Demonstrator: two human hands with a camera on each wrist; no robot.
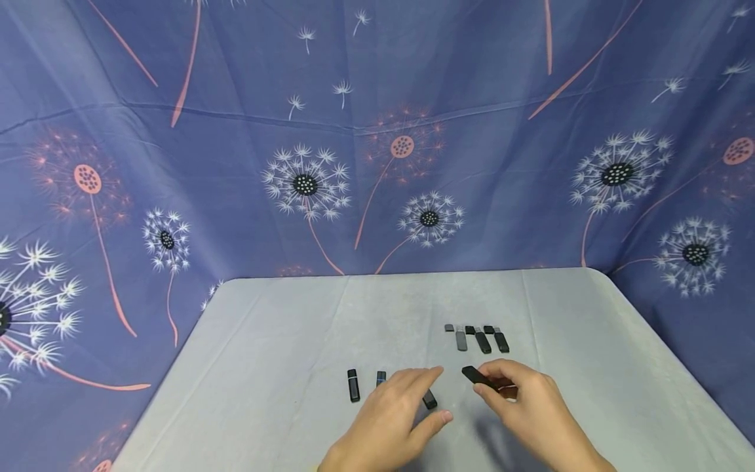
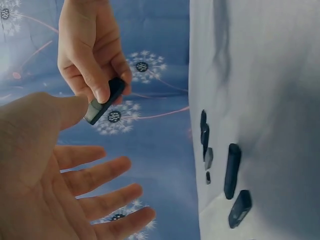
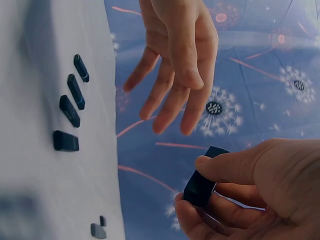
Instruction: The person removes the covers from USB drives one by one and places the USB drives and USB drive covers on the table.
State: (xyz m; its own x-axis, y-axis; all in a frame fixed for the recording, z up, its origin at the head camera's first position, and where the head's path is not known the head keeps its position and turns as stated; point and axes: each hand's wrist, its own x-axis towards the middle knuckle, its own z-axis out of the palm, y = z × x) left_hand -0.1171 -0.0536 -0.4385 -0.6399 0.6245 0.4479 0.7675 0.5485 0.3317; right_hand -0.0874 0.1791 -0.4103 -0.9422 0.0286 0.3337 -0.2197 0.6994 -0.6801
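High head view, sideways wrist close-ups

From the head camera, my left hand (image 1: 389, 416) hides the near end of one dark stick (image 1: 381, 377) and the far end of another dark stick (image 1: 430, 400) on the bench (image 1: 283, 419). The bottom edge cuts off both my arms (image 1: 580, 452). My right hand (image 1: 531, 400) partly covers the black stick (image 1: 475, 375) it pinches. The far sticks (image 1: 462, 341) look too small for reading any markings. In the right wrist view, a dark blur (image 3: 20, 212) at lower left is unidentifiable.
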